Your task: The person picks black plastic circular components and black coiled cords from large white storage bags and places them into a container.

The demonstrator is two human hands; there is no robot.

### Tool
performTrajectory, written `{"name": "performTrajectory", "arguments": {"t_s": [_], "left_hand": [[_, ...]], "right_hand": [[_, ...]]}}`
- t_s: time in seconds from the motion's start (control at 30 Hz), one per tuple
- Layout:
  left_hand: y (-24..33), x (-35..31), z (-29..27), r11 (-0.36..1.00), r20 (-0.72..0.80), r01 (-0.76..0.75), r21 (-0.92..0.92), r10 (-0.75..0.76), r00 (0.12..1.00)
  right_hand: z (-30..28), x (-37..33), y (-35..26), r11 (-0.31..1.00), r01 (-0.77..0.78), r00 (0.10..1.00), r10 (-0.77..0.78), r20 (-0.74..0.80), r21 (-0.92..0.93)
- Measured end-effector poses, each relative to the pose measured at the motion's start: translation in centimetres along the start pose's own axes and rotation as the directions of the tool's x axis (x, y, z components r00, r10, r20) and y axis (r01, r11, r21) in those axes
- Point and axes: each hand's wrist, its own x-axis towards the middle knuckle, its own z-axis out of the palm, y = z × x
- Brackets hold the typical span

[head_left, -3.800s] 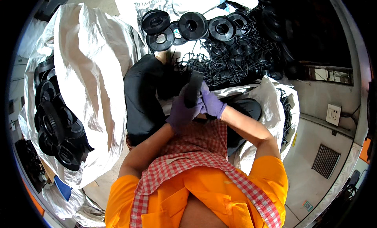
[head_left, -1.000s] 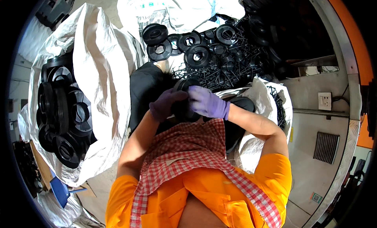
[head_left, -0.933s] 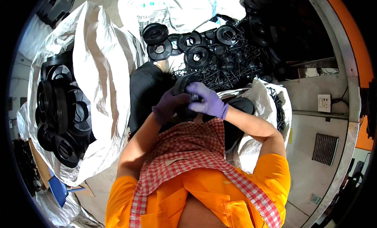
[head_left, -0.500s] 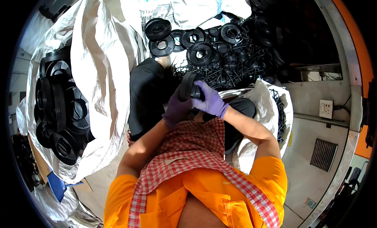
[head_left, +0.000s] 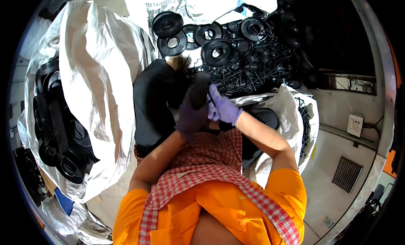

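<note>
At left hand [head_left: 190, 119] | black disc [head_left: 199, 94], edge-on | long axis forward, slightly right

Floor [head_left: 105, 205]: pale, visible at lower left; large white sack [head_left: 99, 84] resting on it at left. Upper centre, from where I stand: white sheeting [head_left: 217, 10], rumpled at its far edge, bearing flanged black rings [head_left: 207, 55], some overlapping, and a dense tangle of thin black pieces [head_left: 249, 81] right of them.
</note>
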Motion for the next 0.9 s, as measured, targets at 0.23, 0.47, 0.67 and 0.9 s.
{"name": "performTrajectory", "arguments": {"t_s": [0.23,0.47,0.67,0.9], "left_hand": [[7.8,2.6,-6.8,0.856,-0.209,-0.308,-0.415,0.240,0.948],[8.7,7.7,-3.9,0.841,-0.215,-0.239,-0.485,0.150,0.965],[-0.6,10.8,-0.7,0.844,-0.112,0.212,-0.492,-0.302,0.947],[-4.9,10.5,-0.3,0.827,0.081,0.348,-0.442,-0.350,0.933]], "right_hand": [[-5.3,6.4,-8.0,0.847,0.510,0.826,-0.432,-0.363,0.150],[-6.5,19.9,-7.9,0.942,0.182,0.631,-0.332,-0.701,-0.282],[-5.5,18.1,-6.5,0.803,0.511,0.628,-0.592,-0.504,-0.307],[-10.5,10.0,-6.2,-0.270,0.543,0.478,-0.679,0.557,-0.795]]}}
